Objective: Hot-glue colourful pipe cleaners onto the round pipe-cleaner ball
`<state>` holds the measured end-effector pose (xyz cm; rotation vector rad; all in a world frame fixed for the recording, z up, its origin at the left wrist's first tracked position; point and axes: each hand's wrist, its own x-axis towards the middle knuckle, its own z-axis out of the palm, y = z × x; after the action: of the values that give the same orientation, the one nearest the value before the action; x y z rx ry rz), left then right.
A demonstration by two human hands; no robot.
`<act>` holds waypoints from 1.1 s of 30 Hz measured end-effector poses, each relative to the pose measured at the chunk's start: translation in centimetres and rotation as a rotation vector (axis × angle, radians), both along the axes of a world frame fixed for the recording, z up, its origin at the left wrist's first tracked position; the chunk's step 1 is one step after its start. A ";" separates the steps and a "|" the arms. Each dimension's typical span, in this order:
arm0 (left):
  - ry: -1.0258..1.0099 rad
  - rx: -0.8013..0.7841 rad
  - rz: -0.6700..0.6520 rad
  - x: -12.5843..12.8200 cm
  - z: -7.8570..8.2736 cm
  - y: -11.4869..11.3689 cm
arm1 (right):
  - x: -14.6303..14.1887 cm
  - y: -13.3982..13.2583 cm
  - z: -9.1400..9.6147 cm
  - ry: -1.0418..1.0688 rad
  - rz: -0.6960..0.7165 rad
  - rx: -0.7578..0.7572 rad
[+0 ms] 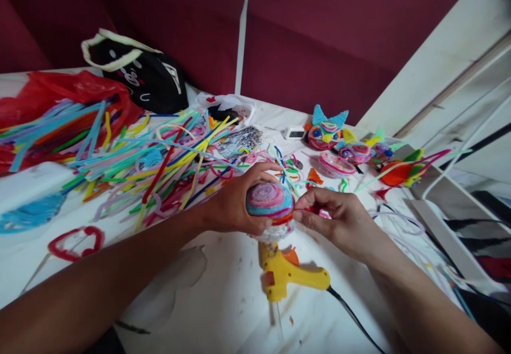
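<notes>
Ball [270, 200], wound in pink and blue, is resting in the left hand [233, 199], which is curling firmly round its nine-o'clock side and is nearer. At three o'clock the right hand [339, 216] is almost closing thumb and forefinger beside its orange band; whether they are pinching anything, I cannot tell. A glue gun [285, 272] is lying toward six.

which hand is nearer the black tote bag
Left. The left hand, holding the colourful ball, is in front and right of the black tote bag; the right hand is farther right.
</notes>
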<state>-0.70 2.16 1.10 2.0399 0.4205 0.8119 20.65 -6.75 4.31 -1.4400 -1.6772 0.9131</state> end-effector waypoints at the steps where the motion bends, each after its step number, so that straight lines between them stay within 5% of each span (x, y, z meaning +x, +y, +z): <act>1: -0.007 -0.007 -0.013 0.0 0.0 0.0 | 0.0 0.1 0.0 0.044 -0.006 -0.006; 10: -0.033 -0.097 -0.088 -0.2 0.2 -0.1 | -0.3 0.5 0.0 0.353 -0.037 -0.214; 17: -0.050 -0.107 -0.055 -0.1 0.4 0.4 | -0.2 1.0 -0.3 0.334 -0.138 -0.209; 23: -0.101 -0.107 -0.034 -0.2 0.3 0.5 | -0.9 1.1 -0.5 0.586 -0.155 -0.400; 33: -0.166 -0.040 -0.084 0.0 -0.5 0.9 | -2.4 0.4 -0.8 0.950 -0.222 -0.372</act>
<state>-0.67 3.08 0.64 1.9224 0.2542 0.9054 18.27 -6.31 3.53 -1.0849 -0.6545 1.5122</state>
